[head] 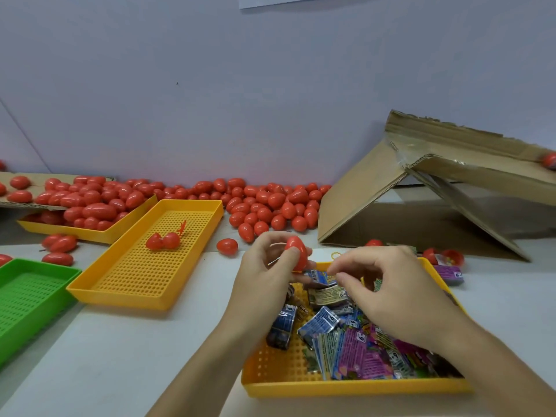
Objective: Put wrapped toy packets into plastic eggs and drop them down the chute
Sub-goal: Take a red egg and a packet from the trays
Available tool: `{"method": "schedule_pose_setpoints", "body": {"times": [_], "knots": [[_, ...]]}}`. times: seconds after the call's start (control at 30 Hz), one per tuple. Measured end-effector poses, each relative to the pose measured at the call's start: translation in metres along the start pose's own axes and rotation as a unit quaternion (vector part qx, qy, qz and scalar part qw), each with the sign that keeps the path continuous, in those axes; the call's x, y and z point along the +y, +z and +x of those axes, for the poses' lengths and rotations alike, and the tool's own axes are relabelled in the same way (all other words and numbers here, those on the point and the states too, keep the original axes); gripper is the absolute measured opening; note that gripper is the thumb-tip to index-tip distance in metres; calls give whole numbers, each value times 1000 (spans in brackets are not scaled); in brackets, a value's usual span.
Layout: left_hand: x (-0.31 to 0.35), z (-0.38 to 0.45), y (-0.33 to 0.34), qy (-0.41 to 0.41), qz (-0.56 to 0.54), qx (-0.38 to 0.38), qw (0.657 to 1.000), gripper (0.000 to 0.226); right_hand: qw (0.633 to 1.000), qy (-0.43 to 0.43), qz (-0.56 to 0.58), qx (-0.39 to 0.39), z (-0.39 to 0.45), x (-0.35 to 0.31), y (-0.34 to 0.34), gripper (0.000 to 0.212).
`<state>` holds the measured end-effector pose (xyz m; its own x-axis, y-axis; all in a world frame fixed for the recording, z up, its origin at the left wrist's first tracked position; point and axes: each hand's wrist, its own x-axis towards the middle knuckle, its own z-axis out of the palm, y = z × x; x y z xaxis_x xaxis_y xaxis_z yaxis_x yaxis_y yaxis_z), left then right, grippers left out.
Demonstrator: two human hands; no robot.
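With my left hand gripping the red egg above the packet tray and right-hand fingers pinching a blue packet, I'd steady the egg's opening, then push it in.

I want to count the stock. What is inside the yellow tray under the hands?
The yellow tray holds a pile of wrapped toy packets, blue, pink and green. The right hand and left hand cover part of the pile, so a full count is not possible.
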<state>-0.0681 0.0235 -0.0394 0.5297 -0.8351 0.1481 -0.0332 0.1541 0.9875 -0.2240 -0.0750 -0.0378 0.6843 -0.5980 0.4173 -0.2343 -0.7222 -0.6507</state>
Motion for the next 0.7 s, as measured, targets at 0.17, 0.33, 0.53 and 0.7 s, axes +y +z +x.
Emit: {"method": "schedule_pose_setpoints", "body": {"times": [0.17,0.33,0.53,0.7], "knots": [[1,-3,2,59,92,-54,993,17,984,54,167,-15,0,-3,8,26],[5,-10,7,88,158,-79,980,28,961,75,264,-30,2,-7,3,33],[1,-11,11,124,212,-94,965,43,955,94,280,-1,2,-6,2,21],[-5,-14,15,143,362,-55,920,36,956,101,212,177,6,-1,2,8]]}}
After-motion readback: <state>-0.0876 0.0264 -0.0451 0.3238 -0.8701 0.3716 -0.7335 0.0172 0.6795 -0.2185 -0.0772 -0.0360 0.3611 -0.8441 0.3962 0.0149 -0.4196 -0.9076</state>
